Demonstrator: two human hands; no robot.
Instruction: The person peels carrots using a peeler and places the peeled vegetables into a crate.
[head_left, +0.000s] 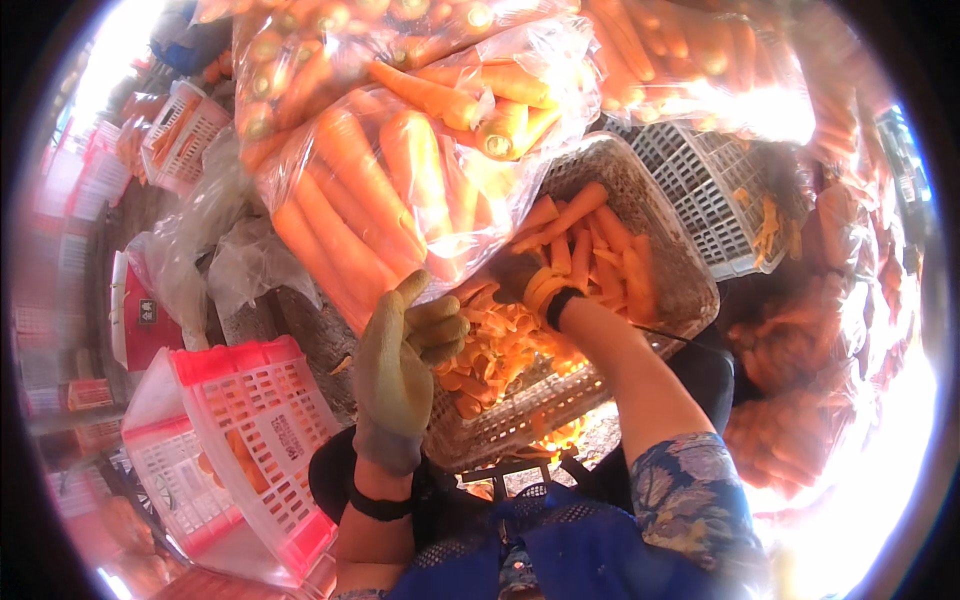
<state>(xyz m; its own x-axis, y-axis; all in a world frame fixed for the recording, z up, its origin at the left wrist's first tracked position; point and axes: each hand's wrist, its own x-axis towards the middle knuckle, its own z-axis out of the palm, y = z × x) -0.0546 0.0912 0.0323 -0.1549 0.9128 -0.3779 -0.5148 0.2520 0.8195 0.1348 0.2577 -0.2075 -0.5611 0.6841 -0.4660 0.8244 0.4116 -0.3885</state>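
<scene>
My left hand (401, 367), in a yellowish knitted work glove, is raised at the left edge of a brown plastic basket (592, 401). Its thumb points up, its fingers are half bent and apart, and nothing shows between them. My right hand (536, 285), gloved too, reaches down into the basket among the carrots. Its fingertips are dark and blurred, so whether they grip anything is unclear. Peeled carrots (581, 251) fill the basket's far part, and a heap of carrot peelings (499, 345) lies nearer me. A clear plastic bag of large carrots (375, 195) overhangs the basket's far left side.
More bagged carrots (660, 45) are stacked beyond. A grey plastic crate (701, 195) with scraps stands at the right. To the left are a red-and-white crate (255, 442), a red box (146, 311) and crumpled plastic film (255, 259). More bagged produce (795, 420) lines the right side.
</scene>
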